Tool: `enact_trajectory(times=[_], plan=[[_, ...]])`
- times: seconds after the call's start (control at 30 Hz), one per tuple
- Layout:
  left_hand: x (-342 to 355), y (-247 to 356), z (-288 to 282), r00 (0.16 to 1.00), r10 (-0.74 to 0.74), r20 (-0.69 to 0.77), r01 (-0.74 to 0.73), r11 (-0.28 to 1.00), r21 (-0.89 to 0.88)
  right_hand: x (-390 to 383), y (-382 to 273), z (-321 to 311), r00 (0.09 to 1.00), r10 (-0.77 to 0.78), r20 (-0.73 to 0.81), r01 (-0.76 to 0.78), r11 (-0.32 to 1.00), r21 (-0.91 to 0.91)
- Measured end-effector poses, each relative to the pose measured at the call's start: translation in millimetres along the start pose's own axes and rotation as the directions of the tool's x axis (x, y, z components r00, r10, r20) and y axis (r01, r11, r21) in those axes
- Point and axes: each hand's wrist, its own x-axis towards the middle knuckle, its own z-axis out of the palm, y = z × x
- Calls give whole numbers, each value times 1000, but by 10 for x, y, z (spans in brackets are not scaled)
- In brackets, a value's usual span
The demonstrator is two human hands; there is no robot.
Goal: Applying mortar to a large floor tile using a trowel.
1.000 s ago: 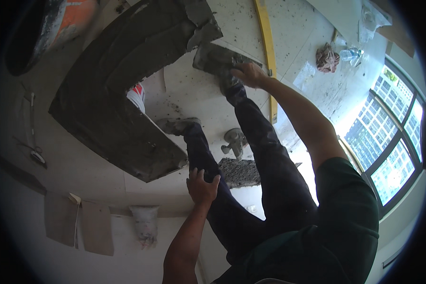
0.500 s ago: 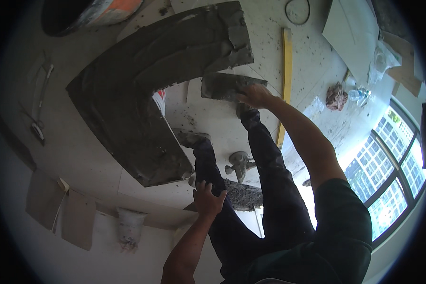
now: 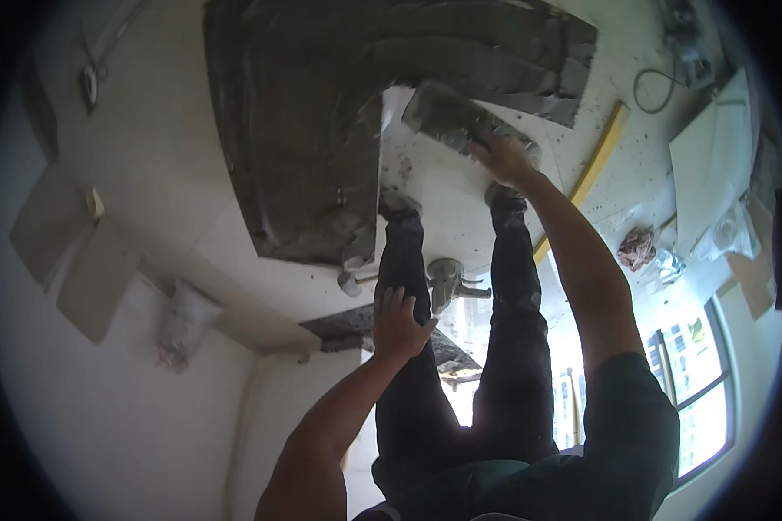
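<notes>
My right hand (image 3: 501, 157) reaches forward and grips a notched trowel (image 3: 450, 118) loaded with grey mortar, its blade resting at the edge of a wide, combed patch of grey mortar (image 3: 321, 130) on the pale floor. My left hand (image 3: 397, 323) rests flat on my left knee, fingers spread, holding nothing. My dark trouser legs (image 3: 513, 330) run from the bottom of the view up to my shoes beside the mortar.
A yellow level (image 3: 593, 172) lies on the floor right of the trowel. A rubber mallet (image 3: 450, 280) lies between my legs. Loose pale tiles (image 3: 78, 252) sit left, a white bag (image 3: 181, 323) near them. Crumpled rags (image 3: 638, 247), a cable (image 3: 656, 87) and a bright window (image 3: 691, 373) are right.
The view has swung, so the mortar patch now fills the top. My right hand has carried the trowel along the patch's edge. My left hand has stayed on the knee.
</notes>
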Motion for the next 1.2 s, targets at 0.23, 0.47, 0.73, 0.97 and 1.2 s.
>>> enact_trajectory(times=[0.23,0.47,0.73,0.97,1.2], plan=[[-66,-77,65,999,-3,32,6,996,-90,281,-294,129,991,-94,92,98,995,-33],[-182,-205,148,998,-10,62,22,979,-201,235,-650,430,975,-161,153,160,987,19],[-274,-284,594,997,-5,-79,-21,943,-332,338,-1824,1597,922,-302,242,318,947,-32],[-347,-430,580,989,-27,-146,-41,892,-450,-336,-1052,1634,875,-65,479,228,929,-290],[-443,-649,538,982,-56,-178,-46,852,-522,-975,-1473,1701,803,-81,591,346,871,-350]])
